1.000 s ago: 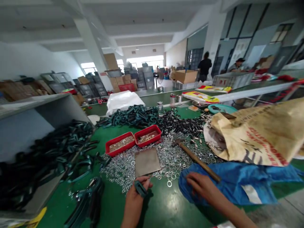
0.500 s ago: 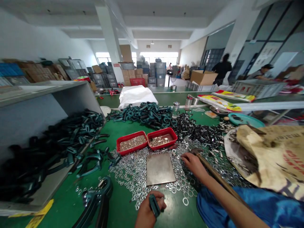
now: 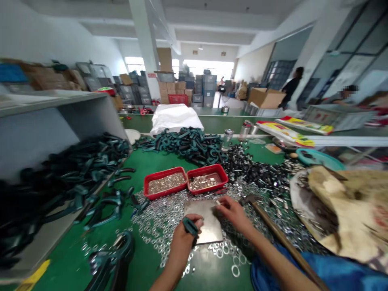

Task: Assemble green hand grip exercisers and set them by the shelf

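My left hand [image 3: 182, 238] is closed around a teal tool part [image 3: 190, 226], whose upper end sticks out above the fingers; the rest is hidden in the palm. It hovers at the left edge of a flat square metal plate [image 3: 209, 230]. Over the plate's upper right corner, my right hand [image 3: 233, 213] pinches a small light metal piece [image 3: 218, 202] between thumb and fingertips. Loose metal rings [image 3: 160, 220] lie spread around the plate. Just behind stand two red trays, the left tray [image 3: 146, 186] and the right tray [image 3: 226, 178], both holding small metal pieces.
A hammer [image 3: 277, 232] lies right of my right hand. Teal tool parts are heaped at the back [image 3: 188, 145] and in a grey bin [image 3: 100, 113] at left. Black-headed parts [image 3: 254, 167] and an open sack [image 3: 342, 210] are on the right. Two people are farther back.
My right hand has moved left from among the rings to the plate, and a small metal piece now shows in its fingers. My left hand has risen to the plate with the teal part.
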Demonstrator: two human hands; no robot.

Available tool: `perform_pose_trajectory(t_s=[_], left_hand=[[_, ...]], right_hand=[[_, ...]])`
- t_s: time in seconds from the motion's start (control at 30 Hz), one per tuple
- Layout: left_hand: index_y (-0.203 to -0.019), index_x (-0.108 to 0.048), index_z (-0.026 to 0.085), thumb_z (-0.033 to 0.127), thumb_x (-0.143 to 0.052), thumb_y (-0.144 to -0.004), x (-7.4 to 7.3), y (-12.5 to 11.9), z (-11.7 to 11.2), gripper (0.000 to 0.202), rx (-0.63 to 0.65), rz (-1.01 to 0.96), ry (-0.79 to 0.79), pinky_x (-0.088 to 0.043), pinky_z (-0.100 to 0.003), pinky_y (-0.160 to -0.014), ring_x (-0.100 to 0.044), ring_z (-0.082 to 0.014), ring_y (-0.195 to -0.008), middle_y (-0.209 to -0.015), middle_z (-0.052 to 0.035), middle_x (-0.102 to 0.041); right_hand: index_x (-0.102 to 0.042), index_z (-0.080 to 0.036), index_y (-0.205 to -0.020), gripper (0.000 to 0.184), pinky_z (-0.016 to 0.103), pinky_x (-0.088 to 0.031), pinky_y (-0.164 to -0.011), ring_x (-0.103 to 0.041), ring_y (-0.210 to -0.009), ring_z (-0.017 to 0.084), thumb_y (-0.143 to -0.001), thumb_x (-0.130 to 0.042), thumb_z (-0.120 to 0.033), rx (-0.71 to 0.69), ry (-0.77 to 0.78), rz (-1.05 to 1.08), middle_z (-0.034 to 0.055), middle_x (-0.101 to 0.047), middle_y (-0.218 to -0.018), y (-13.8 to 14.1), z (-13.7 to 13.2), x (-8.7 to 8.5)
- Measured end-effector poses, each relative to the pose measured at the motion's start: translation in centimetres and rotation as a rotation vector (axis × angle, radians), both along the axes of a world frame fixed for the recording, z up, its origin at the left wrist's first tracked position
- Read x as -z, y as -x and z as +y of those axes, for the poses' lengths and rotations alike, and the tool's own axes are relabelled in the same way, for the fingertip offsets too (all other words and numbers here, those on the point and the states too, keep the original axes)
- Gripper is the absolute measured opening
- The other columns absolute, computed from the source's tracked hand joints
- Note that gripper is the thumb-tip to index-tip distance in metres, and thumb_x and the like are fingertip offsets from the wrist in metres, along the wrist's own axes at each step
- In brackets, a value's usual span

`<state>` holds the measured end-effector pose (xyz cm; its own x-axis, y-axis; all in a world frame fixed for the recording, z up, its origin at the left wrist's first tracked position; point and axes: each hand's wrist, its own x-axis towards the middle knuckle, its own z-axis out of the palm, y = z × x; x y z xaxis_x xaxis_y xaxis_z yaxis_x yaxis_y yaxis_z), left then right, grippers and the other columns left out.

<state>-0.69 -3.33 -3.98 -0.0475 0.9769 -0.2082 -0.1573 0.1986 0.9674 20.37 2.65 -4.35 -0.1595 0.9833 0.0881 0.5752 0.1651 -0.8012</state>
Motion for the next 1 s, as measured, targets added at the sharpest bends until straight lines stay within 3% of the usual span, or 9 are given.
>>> perform_pose_trajectory(t_s=[0.1, 0.2, 0.37, 0.5, 0.63, 0.7, 0.87, 1.0], left_hand=[[-0.099, -0.069, 0.019, 0.052, -0.074, -0.072, 0.2, -0.2, 0.1, 0.043, 0.040, 0.092, -0.037, -0.053, -0.030, -0.075, -0.066, -0.0201, -0.080, -0.100, -0.0064, -0.072], [-0.101, -0.069, 0.018, 0.054, -0.074, -0.072, 1.1, -0.1, 0.3, 0.046, 0.117, 0.124, -0.016, -0.053, -0.031, -0.073, -0.067, -0.0210, -0.075, -0.088, -0.0045, -0.072], [-0.103, -0.067, 0.016, 0.053, -0.075, -0.073, 1.4, -0.4, 0.1, 0.048, 0.018, 0.108, 0.047, -0.053, -0.030, -0.072, -0.066, -0.0199, -0.074, -0.080, -0.0031, -0.071], [-0.099, -0.067, 0.015, 0.049, -0.070, -0.078, 0.9, -0.5, 0.0, 0.040, -0.039, 0.102, 0.001, -0.049, -0.027, -0.067, -0.061, -0.0155, -0.068, -0.074, -0.0014, -0.066], [-0.099, -0.067, 0.014, 0.044, -0.071, -0.080, 0.9, -0.4, -0.1, 0.036, -0.060, 0.060, 0.027, -0.047, -0.026, -0.067, -0.058, -0.0137, -0.066, -0.072, -0.0012, -0.064], [-0.099, -0.067, 0.014, 0.043, -0.072, -0.079, 1.0, -0.5, -0.2, 0.036, -0.055, 0.003, 0.051, -0.046, -0.025, -0.066, -0.058, -0.0134, -0.066, -0.072, -0.0016, -0.064], [-0.100, -0.067, 0.014, 0.044, -0.073, -0.078, 1.3, -0.4, -0.5, 0.038, -0.070, -0.106, 0.080, -0.044, -0.024, -0.064, -0.058, -0.0129, -0.065, -0.073, -0.0022, -0.064], [-0.099, -0.068, 0.014, 0.045, -0.074, -0.077, 0.8, -0.3, -0.8, 0.038, -0.047, -0.128, 0.077, -0.043, -0.024, -0.063, -0.058, -0.0132, -0.066, -0.074, -0.0028, -0.065]], right_hand=[[-0.064, -0.020, -0.088, 0.018, 0.023, -0.042, -0.057, -0.056, -0.063, 0.013, -0.082, -0.067, -0.036, -0.151, 0.195, 0.320, -0.0023, -0.063, -0.071, 1.9, -2.9, 0.1], [-0.065, -0.019, -0.090, 0.024, 0.022, -0.041, -0.054, -0.054, -0.059, 0.012, -0.078, -0.074, -0.038, -0.095, 0.306, 0.623, -0.0033, -0.061, -0.069, 3.6, -4.4, 0.8], [-0.065, -0.017, -0.093, 0.034, 0.023, -0.043, -0.052, -0.053, -0.055, 0.010, -0.074, -0.079, -0.042, -0.013, 0.446, 1.040, -0.0015, -0.063, -0.074, 4.8, -4.9, 1.7], [-0.064, -0.021, -0.102, 0.025, 0.023, -0.042, -0.057, -0.054, -0.059, 0.010, -0.087, -0.069, -0.040, -0.059, 0.435, 1.041, -0.0015, -0.063, -0.078, 4.4, -5.1, 1.5], [-0.059, -0.025, -0.125, 0.037, 0.025, -0.044, -0.068, -0.056, -0.070, 0.011, -0.092, -0.061, -0.043, -0.162, 0.433, 0.847, 0.0007, -0.063, -0.092, 3.5, -4.7, 0.9], [-0.056, -0.026, -0.129, 0.043, 0.025, -0.044, -0.067, -0.055, -0.069, 0.012, -0.091, -0.062, -0.045, -0.170, 0.426, 0.780, -0.0004, -0.062, -0.088, 3.5, -4.6, 0.7], [-0.055, -0.022, -0.101, 0.028, 0.024, -0.038, -0.055, -0.051, -0.055, 0.011, -0.090, -0.062, -0.047, -0.180, 0.466, 0.822, -0.0033, -0.057, -0.070, 4.2, -4.6, -0.2], [-0.057, -0.019, -0.097, 0.027, 0.022, -0.032, -0.048, -0.043, -0.048, 0.008, -0.089, -0.064, -0.044, -0.222, 0.591, 0.895, -0.0059, -0.049, -0.062, 4.9, -4.6, -1.6]])
